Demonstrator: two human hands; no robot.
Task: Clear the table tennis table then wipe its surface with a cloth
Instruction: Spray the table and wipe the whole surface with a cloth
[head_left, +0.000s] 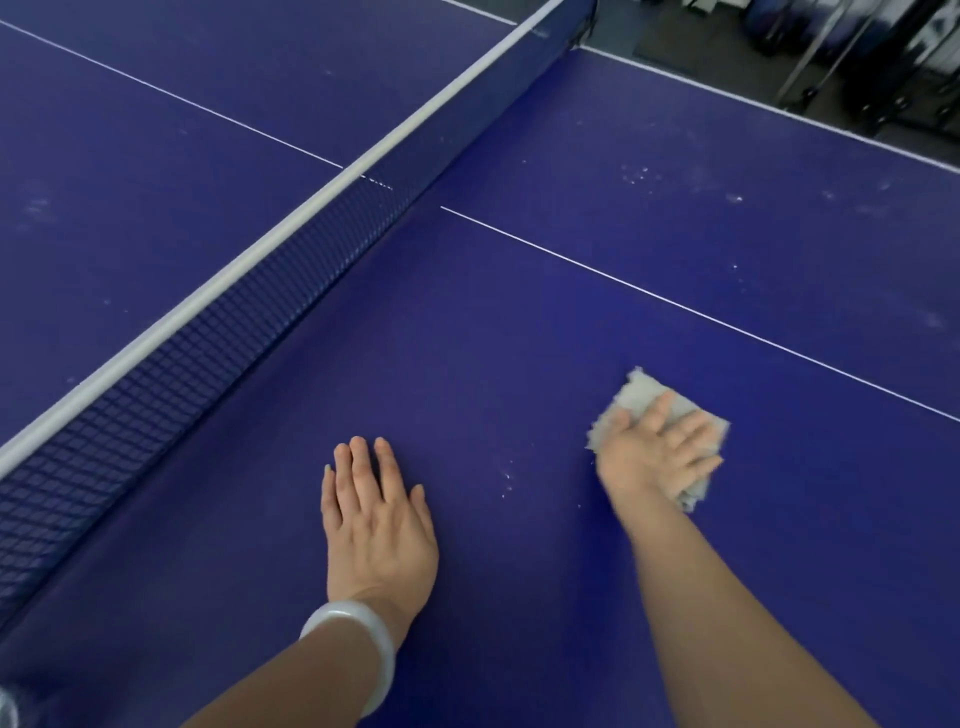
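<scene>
Right hand (657, 452) pressed the cloth (644, 397) flat on the counter (467, 364), fingers spread, not curled. Left hand (376, 525) rested open beside the net (208, 332). White specks (506, 480) lay between the hands, nearer the right.

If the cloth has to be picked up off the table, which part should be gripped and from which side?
Probably the far corner of the grey cloth: it sticks out bare beyond the right hand, whose straight fingers press the middle flat on the blue table. Come from above on the side toward the white centre line and pinch that frayed corner; the near edge is bunched under the hand.
</scene>
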